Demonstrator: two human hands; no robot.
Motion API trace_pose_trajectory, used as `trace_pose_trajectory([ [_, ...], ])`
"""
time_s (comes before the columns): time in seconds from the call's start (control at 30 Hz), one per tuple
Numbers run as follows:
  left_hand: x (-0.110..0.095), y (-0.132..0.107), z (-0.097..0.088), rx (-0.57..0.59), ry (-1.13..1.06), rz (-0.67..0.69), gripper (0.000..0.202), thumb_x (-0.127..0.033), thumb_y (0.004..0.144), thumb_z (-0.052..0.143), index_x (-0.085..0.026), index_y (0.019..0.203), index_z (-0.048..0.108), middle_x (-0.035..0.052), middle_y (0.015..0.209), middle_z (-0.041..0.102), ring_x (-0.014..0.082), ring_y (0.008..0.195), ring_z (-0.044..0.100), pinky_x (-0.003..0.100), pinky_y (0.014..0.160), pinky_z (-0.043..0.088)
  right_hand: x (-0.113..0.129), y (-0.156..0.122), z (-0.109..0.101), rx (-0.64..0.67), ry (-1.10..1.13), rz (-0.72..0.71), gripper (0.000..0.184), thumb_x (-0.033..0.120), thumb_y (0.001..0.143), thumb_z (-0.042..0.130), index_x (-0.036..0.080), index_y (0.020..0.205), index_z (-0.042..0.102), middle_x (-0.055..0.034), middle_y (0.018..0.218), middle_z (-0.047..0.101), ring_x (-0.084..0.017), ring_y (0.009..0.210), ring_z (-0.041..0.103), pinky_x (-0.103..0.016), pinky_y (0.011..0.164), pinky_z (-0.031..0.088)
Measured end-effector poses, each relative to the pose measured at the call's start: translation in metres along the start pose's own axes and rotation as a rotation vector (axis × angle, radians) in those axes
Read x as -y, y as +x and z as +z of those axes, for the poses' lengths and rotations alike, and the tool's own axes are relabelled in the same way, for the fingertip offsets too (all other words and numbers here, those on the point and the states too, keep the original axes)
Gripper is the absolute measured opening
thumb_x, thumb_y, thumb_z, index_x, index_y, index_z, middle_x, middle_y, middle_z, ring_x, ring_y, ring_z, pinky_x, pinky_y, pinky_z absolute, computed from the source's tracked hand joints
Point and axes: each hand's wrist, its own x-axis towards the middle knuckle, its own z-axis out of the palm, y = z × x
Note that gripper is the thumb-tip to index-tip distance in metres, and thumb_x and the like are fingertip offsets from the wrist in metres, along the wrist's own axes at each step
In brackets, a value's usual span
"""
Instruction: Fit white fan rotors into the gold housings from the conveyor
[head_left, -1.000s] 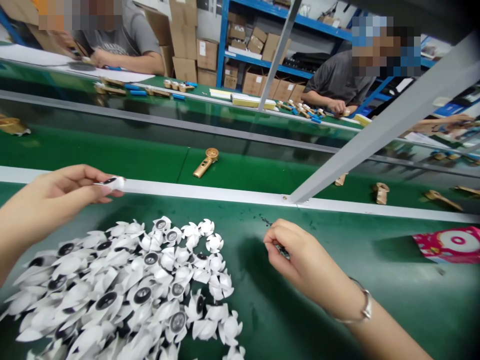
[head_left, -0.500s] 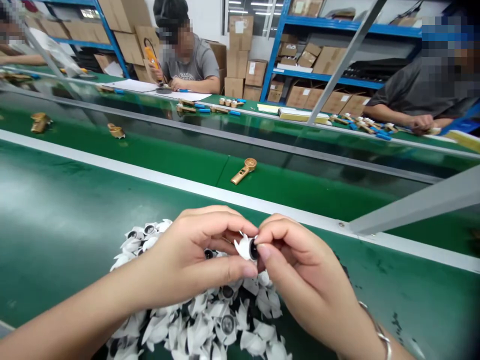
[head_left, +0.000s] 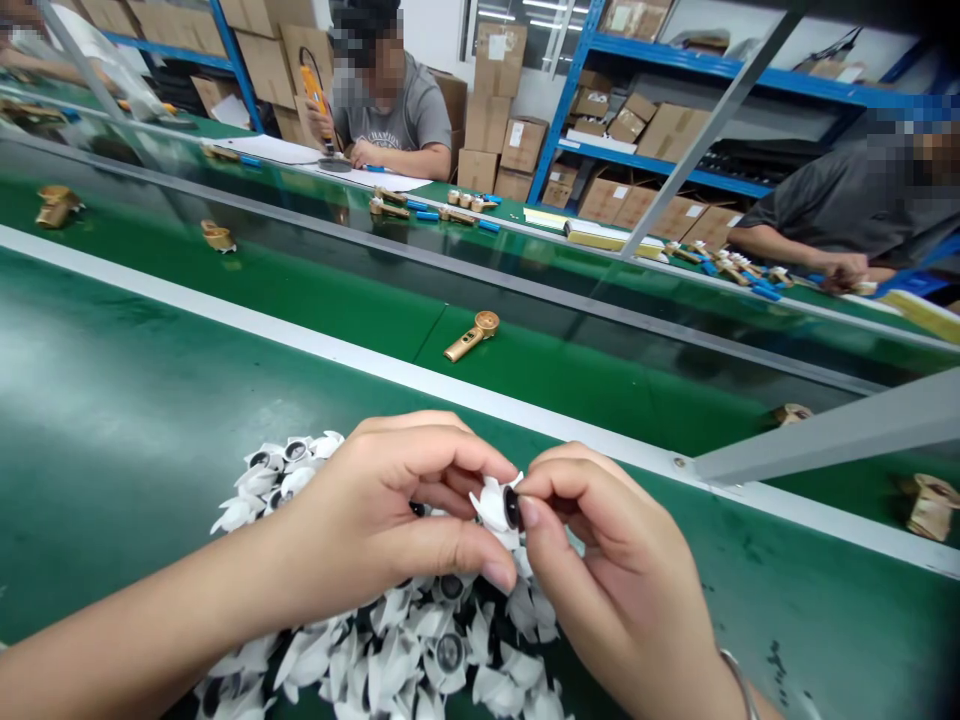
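Well, on the green worktop [head_left: 112,400], a heap of white plastic pieces [head_left: 390,655] lies beneath both hands. The left hand [head_left: 382,520] and right hand [head_left: 622,570] are closed, pinching one white piece [head_left: 491,510] above the heap; this looks like a fitting step, calling for steady fingers next.

White petalled plastic pieces [head_left: 390,665] with black round centres, on a green conveyor belt [head_left: 112,420]

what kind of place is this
Probably a factory assembly line: a worker sits at green conveyor belts carrying gold parts, cartons fill blue shelves behind, and the left hand and right hand hold a white part.
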Motion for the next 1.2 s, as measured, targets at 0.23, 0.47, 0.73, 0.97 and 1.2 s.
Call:
trace_pose_trajectory([
  [0.23, 0.000, 0.001, -0.001, 0.000, -0.026, -0.067, 0.033, -0.016, 0.070, 0.088, -0.020, 0.099, 0.074, 0.0004, 0.095, 0.068, 0.0103, 0.077, 0.072, 0.014, 0.072, 0.061, 0.001, 0.000, 0.001, -0.028, -0.015, -0.043, 0.013, 0.009, 0.090, 0.057, 0.021, 0.089, 0.061, 0.0014, 0.080, 0.062, -0.009, 0.070, 0.058, -0.020, 0.060, 0.047],
  [0.47, 0.001, 0.002, -0.002, -0.022, 0.154, 0.038, 0.037, -0.022, 0.066, 0.091, -0.018, 0.099, 0.075, 0.0007, 0.089, 0.068, 0.0096, 0.075, 0.069, 0.013, 0.069, 0.059, 0.004, 0.002, 0.003, -0.031, 0.009, 0.009, 0.013, 0.009, 0.088, 0.057, 0.019, 0.081, 0.062, 0.0026, 0.075, 0.062, -0.007, 0.065, 0.058, -0.017, 0.057, 0.047],
  [0.73, -0.007, 0.002, 0.000, -0.130, 0.134, 0.000, 0.031, -0.018, 0.067, 0.090, -0.028, 0.095, 0.080, 0.0000, 0.088, 0.073, 0.0113, 0.068, 0.072, 0.013, 0.063, 0.060, 0.009, -0.015, -0.001, -0.035, -0.187, -0.307, 0.032, 0.007, 0.086, 0.059, 0.007, 0.118, 0.065, -0.0094, 0.089, 0.072, -0.016, 0.079, 0.067, -0.027, 0.070, 0.056],
  [0.97, 0.009, -0.003, -0.023, -0.245, -0.228, -0.278, 0.032, -0.022, 0.070, 0.087, -0.031, 0.099, 0.076, 0.0034, 0.094, 0.076, 0.0201, 0.070, 0.074, 0.023, 0.059, 0.061, -0.072, 0.043, -0.030, 0.009, -0.657, 0.039, 0.028, 0.035, 0.098, 0.047, 0.021, 0.103, 0.071, -0.0067, 0.097, 0.074, -0.019, 0.092, 0.069, -0.034, 0.085, 0.056],
  [1.2, 0.006, 0.010, -0.037, -0.226, -0.474, -0.237, 0.030, -0.037, 0.063, 0.092, -0.030, 0.087, 0.075, -0.0023, 0.080, 0.070, 0.0096, 0.067, 0.063, 0.014, 0.062, 0.052, -0.170, 0.122, -0.099, -0.191, -1.023, 0.885, 0.035, 0.035, 0.097, 0.062, 0.018, 0.128, 0.059, -0.0099, 0.130, 0.061, -0.024, 0.109, 0.064, -0.046, 0.091, 0.056],
])
